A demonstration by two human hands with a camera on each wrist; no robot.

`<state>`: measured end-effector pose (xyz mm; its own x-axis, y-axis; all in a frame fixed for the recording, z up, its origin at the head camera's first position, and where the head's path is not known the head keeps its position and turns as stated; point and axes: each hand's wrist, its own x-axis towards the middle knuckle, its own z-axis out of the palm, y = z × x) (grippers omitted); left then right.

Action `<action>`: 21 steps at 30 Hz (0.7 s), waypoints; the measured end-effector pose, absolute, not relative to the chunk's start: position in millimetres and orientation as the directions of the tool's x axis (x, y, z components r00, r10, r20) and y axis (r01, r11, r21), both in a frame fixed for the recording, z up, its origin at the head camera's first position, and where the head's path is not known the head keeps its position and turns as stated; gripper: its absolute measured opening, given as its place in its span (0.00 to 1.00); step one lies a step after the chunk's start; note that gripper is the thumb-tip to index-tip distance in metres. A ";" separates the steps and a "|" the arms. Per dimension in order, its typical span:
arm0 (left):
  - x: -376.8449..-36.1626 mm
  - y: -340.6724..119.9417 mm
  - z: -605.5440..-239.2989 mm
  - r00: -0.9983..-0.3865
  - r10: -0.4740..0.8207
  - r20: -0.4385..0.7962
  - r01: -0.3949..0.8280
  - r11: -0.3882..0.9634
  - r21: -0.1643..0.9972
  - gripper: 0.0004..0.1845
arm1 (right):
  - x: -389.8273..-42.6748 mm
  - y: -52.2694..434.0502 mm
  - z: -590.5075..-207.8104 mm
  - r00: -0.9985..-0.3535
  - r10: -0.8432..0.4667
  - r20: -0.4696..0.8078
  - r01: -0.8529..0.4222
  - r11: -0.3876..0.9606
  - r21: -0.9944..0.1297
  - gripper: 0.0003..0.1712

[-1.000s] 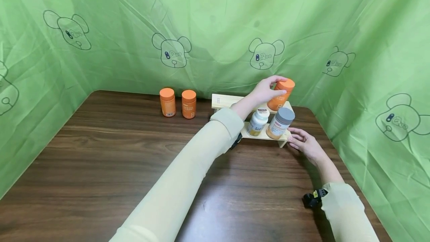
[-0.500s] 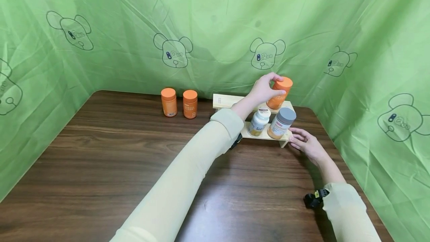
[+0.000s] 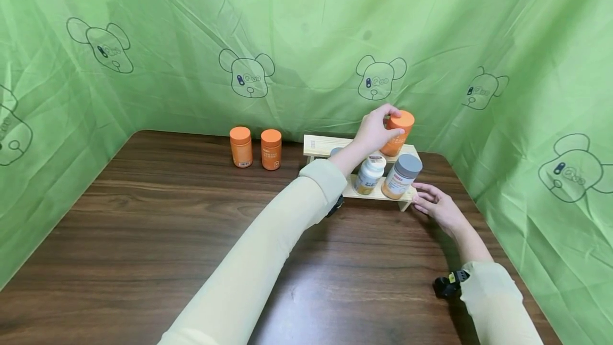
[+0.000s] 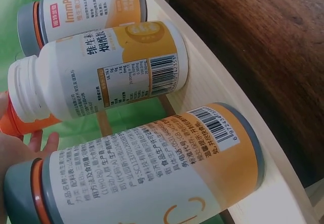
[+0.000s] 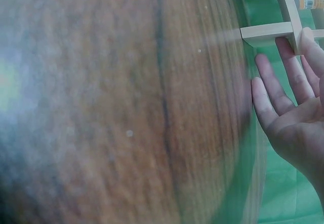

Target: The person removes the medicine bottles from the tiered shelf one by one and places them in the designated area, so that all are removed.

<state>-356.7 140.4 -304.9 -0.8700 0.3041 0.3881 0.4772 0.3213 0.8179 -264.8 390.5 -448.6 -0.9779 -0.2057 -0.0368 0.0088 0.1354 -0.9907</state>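
The orange bottle sits at the right end of the upper tier of the wooden rack, and in my judgement it wants lowering straight down until its base is flat on the board, well back from the edge, before the fingers loosen. The left hand wraps its fingers and thumb round the bottle's top near the cap. The right hand lies spread with straight fingers against the rack's right end, steadying it, just beside the grey-capped bottle and the white bottle on the lower tier.
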 end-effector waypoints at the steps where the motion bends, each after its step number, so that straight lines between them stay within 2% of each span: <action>1: -356.3 139.8 -304.6 -0.869 0.305 0.390 0.480 0.326 0.815 0.19 | -265.0 390.5 -448.3 -0.979 -0.202 -0.037 0.009 0.136 -0.991 0.29; 8: -354.7 135.6 -305.1 -0.876 0.293 0.383 0.470 0.343 0.813 0.22 | -264.3 389.5 -446.4 -0.979 -0.195 -0.058 0.032 0.138 -0.990 0.24; 14: -353.7 131.9 -304.3 -0.881 0.279 0.383 0.464 0.341 0.817 0.21 | -264.4 389.2 -446.8 -0.980 -0.190 -0.061 0.033 0.147 -0.989 0.27; 21: -355.0 125.5 -300.8 -0.887 0.263 0.379 0.453 0.337 0.826 0.21 | -263.7 390.1 -446.6 -0.980 -0.189 -0.055 0.029 0.140 -0.990 0.26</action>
<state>-355.0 125.5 -300.8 -0.8871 0.2633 0.3791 0.4528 0.3369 0.8255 -263.7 390.1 -446.6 -0.9804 -0.1892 -0.0555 0.0289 0.1402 -0.9897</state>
